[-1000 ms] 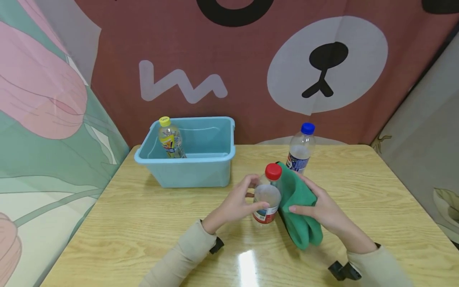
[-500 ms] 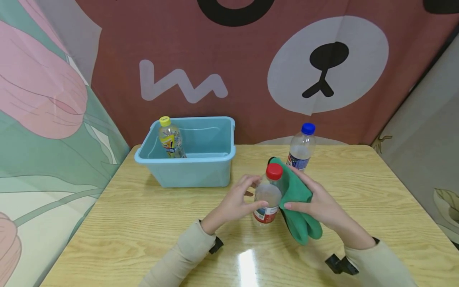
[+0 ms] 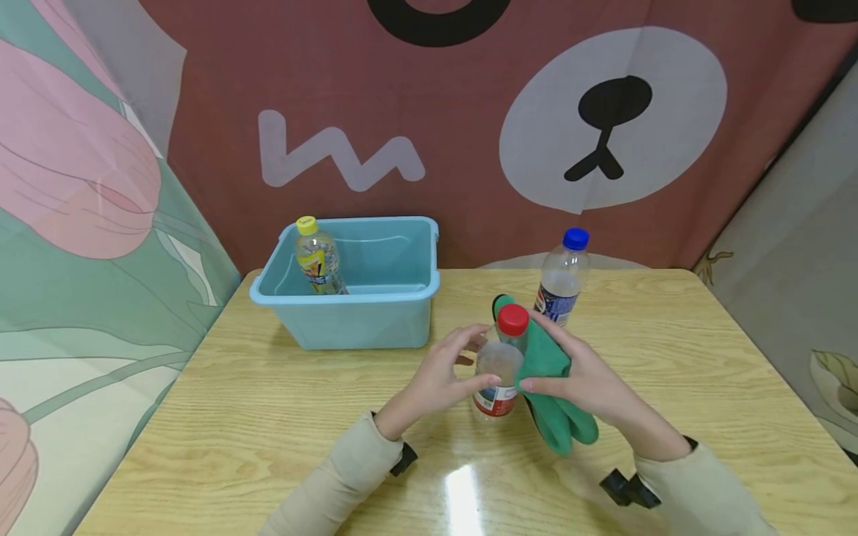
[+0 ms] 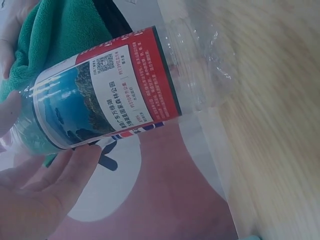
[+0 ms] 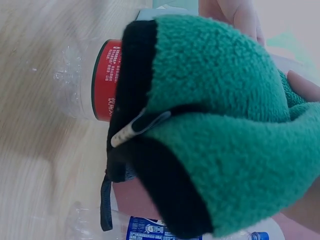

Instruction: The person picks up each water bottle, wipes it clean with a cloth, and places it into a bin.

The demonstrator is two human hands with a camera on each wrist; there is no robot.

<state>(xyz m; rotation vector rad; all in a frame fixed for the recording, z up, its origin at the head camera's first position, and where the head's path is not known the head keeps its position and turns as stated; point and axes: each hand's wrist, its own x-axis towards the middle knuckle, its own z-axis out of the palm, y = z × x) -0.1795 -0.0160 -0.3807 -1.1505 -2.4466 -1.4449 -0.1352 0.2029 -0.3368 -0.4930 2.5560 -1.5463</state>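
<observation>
A clear plastic bottle [image 3: 499, 362] with a red cap stands upright on the table, its red and white label low on the body. My left hand [image 3: 442, 376] grips it from the left, thumb in front and fingers behind. Against its right side lies a folded green cloth [image 3: 546, 353] with black edging, which my right hand [image 3: 593, 383] holds between thumb and fingers. The right wrist view shows this fuzzy cloth [image 5: 215, 75] hiding much of the bottle. In the left wrist view the label [image 4: 100, 95] shows a lake picture, and the base touches the table or nearly so.
Behind the cloth stands a blue-capped clear bottle [image 3: 561, 279]. A light blue plastic bin [image 3: 355, 324] sits at the back left, with a yellow-capped bottle [image 3: 318, 260] leaning inside it. A printed curtain [image 3: 456, 89] hangs right behind the wooden table [image 3: 268, 417].
My right hand has shifted left with the cloth, bringing it further behind and against the red-capped bottle. The left hand and the bottle have hardly moved.
</observation>
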